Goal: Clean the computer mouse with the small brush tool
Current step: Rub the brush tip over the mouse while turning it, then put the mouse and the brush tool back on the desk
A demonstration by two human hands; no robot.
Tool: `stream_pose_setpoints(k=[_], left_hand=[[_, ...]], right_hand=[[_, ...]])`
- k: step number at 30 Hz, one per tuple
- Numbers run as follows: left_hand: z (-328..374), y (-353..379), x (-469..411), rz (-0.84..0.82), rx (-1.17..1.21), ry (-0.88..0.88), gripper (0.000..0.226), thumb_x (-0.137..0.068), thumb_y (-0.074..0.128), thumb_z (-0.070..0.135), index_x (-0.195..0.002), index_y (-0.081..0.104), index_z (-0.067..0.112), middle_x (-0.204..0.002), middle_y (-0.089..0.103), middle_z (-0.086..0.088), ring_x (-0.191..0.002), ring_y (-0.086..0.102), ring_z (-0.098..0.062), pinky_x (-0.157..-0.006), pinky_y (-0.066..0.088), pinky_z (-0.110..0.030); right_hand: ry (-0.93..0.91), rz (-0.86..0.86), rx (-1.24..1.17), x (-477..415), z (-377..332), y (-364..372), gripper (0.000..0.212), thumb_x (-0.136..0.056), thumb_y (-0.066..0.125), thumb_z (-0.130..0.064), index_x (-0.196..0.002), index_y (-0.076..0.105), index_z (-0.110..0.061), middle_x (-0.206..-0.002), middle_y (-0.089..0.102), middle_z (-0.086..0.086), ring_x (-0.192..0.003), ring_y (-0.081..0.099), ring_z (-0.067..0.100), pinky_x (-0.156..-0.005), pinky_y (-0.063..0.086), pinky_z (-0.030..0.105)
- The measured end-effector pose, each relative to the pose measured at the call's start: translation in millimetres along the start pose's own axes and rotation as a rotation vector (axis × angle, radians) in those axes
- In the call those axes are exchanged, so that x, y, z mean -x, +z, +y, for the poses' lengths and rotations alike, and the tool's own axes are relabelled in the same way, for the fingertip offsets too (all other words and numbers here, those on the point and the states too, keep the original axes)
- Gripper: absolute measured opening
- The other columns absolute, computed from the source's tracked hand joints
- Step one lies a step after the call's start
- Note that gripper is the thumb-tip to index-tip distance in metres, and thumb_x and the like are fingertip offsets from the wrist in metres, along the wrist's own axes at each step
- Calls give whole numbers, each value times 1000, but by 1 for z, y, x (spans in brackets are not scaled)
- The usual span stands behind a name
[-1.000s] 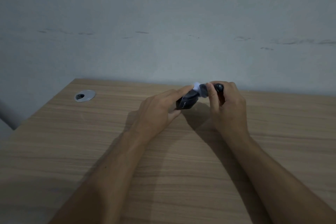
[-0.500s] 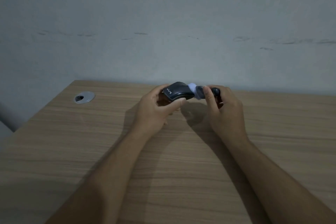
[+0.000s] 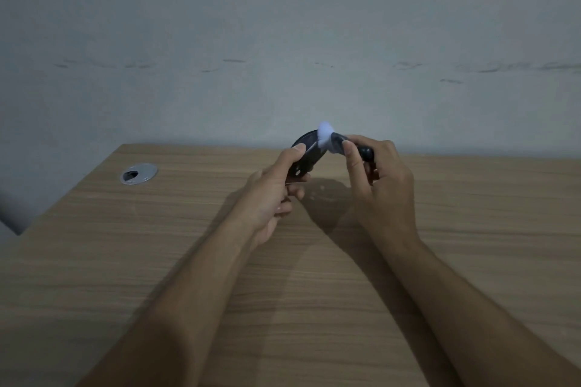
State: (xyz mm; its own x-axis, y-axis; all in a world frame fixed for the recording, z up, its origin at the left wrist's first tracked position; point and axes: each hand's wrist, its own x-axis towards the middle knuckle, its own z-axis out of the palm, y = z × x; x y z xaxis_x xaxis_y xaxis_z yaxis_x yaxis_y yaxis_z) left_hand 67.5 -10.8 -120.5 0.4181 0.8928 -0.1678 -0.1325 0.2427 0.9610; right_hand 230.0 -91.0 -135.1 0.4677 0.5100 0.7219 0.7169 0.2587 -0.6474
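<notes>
My left hand (image 3: 273, 195) holds a black computer mouse (image 3: 306, 155) tilted up above the wooden desk (image 3: 157, 261), its underside turned partly toward me. My right hand (image 3: 382, 185) grips a small brush (image 3: 338, 143) with a dark handle and a pale bristle tuft. The bristles rest against the upper end of the mouse. Most of the brush handle is hidden inside my right fingers.
A round metal cable grommet (image 3: 138, 173) sits in the desk near its far left corner. A grey wall (image 3: 283, 41) stands right behind the desk's far edge. The desk's left edge runs diagonally at the left of the view.
My left hand has turned the mouse from lying roughly level to standing tilted on end and raised it. The brush has followed up to its top end.
</notes>
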Motion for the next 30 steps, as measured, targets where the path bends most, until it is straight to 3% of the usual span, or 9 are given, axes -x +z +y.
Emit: stream_pose_setpoints(k=[3,6,10,16,20,22,24,27,30], left_hand=[[3,-1,0,-40,-8,-49,45,-101,66,52,-116,77,10,-95,74,-4,-57,50,-8,-34,22,-16],[7,-5,2,-84,49,-86,30,-102,63,50,-103,68,21,-84,64,1,-58,47,-5,-37,19,-16],[9,-11,-1,-89,91,-97,36,-102,65,55,-112,68,20,-81,62,0,-58,46,-6,-36,18,-17],[12,-10,-1,-119,45,-87,57,-106,56,58,-128,75,8,-100,75,-2,-59,42,-6,-36,18,-16],[12,-9,-2,-96,52,-64,43,-106,58,57,-110,74,17,-86,70,0,-59,40,-6,-35,16,-16],[10,-12,-3,-58,45,-26,34,-103,65,56,-97,74,24,-81,64,3,-58,42,-7,-36,18,-17],[9,-16,-3,30,-88,39,42,-96,72,62,-89,82,22,-78,63,5,-59,47,-8,-42,28,-20],[6,-20,0,201,-507,181,64,-91,73,73,-92,84,9,-72,65,7,-64,57,-8,-60,40,-28],[2,-18,4,338,-822,288,65,-92,73,70,-87,77,6,-77,69,-7,-69,60,-14,-51,34,-18]], right_hand=[[-8,-96,-46,4,-4,2,22,-110,66,-28,-125,78,-17,-105,73,-1,-82,69,13,-72,52,24],[-75,-230,-78,9,-11,6,18,-109,69,-25,-117,79,-14,-99,73,-4,-83,66,5,-73,48,19],[-125,-251,-49,11,-13,9,17,-108,71,-25,-114,81,-13,-94,69,-5,-79,59,-3,-74,41,12],[47,-72,1,3,3,2,22,-108,71,-29,-125,81,-20,-101,73,0,-76,67,14,-70,52,28],[38,-160,-43,7,-3,3,20,-109,69,-30,-121,82,-21,-99,75,-5,-83,70,9,-73,54,25],[-6,-249,-34,9,-4,3,20,-109,68,-33,-114,83,-20,-95,76,-5,-83,71,11,-74,55,31],[-25,-284,-8,9,-2,4,20,-109,69,-34,-113,83,-20,-94,76,-4,-82,70,10,-74,53,29],[-1,-239,161,6,12,1,24,-106,71,-30,-127,82,-25,-97,67,-3,-78,58,0,-76,43,14],[82,-269,394,2,26,-2,31,-103,67,-36,-130,79,-26,-99,60,1,-97,65,25,-85,51,33]])
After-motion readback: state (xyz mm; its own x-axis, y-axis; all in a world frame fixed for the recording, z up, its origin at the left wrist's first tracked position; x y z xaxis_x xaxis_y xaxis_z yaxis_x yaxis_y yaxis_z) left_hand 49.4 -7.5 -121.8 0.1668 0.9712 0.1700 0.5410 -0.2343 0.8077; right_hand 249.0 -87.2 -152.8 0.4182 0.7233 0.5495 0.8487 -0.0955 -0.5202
